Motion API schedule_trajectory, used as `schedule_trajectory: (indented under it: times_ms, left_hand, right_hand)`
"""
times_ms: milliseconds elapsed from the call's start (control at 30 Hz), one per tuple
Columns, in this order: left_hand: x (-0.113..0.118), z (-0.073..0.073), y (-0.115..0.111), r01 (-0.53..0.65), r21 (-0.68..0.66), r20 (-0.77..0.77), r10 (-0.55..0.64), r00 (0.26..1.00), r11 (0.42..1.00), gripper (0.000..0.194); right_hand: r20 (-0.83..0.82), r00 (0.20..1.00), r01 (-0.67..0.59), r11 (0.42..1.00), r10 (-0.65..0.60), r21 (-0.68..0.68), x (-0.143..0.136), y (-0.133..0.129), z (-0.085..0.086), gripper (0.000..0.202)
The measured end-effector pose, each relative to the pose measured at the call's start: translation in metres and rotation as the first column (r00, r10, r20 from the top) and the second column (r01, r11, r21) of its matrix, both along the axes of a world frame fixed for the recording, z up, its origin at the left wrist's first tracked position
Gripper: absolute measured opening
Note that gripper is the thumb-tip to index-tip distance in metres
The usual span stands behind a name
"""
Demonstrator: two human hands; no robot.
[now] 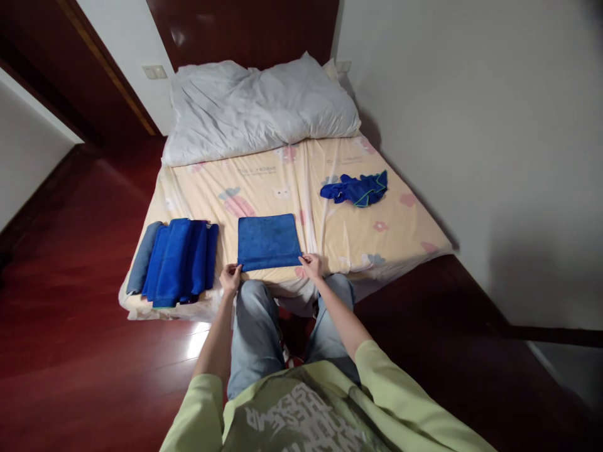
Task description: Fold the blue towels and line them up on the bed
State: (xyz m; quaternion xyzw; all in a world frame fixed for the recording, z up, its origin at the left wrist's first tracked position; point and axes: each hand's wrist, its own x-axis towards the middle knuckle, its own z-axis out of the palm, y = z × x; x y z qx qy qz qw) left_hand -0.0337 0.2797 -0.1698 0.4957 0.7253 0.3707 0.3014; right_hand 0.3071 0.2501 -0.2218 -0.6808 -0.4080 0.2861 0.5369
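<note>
A blue towel (269,237) lies flat on the bed in front of me, its near edge folded over in a narrow strip. My left hand (230,277) pinches the strip's left end, and my right hand (311,266) pinches its right end. To the left, several rolled blue towels (175,260) lie side by side, with a greyer blue roll (145,258) outermost. Farther off on the right is a crumpled blue cloth (355,189) with green edging, touched by neither hand.
The bed (277,169) has a cream sheet with rabbit and carrot prints. A white quilt (264,107) is bunched against the dark headboard (245,31). A wall (494,157) runs along the right, and dark red flooring (85,263) shows on the left.
</note>
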Motion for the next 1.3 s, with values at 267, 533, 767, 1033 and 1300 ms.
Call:
schedule_trajectory:
  times_ms: [267, 533, 767, 1033, 1300]
  left_hand:
    - [-0.005, -0.005, -0.001, 0.11, 0.067, -0.139, -0.1, 0.985, 0.992, 0.027]
    - [-0.031, 0.007, -0.024, 0.589, 0.135, -0.481, -0.468, 0.742, 0.796, 0.038]
    - [-0.013, 0.006, -0.007, 0.79, 0.024, -0.533, -0.661, 0.528, 0.612, 0.049]
    - [-0.004, -0.007, 0.011, 0.746, -0.146, -0.548, -0.68, 0.486, 0.65, 0.058]
    - [-0.01, -0.022, 0.017, 0.721, -0.11, -0.562, -0.641, 0.524, 0.685, 0.068]
  right_hand:
    - [0.021, 1.0, -0.012, 1.0, 0.012, -0.025, 0.005, 0.007, 0.01, 0.042]
    - [0.263, 0.958, -0.136, 0.989, 0.117, 0.055, 0.021, -0.037, 0.046, 0.034]
    - [0.574, 0.688, -0.514, 0.856, 0.445, -0.047, 0.007, -0.06, 0.066, 0.045]
    - [0.679, 0.46, -0.586, 0.77, 0.572, -0.252, -0.022, -0.038, 0.053, 0.057]
    - [0.697, 0.469, -0.522, 0.807, 0.542, -0.276, -0.017, -0.026, 0.036, 0.065]
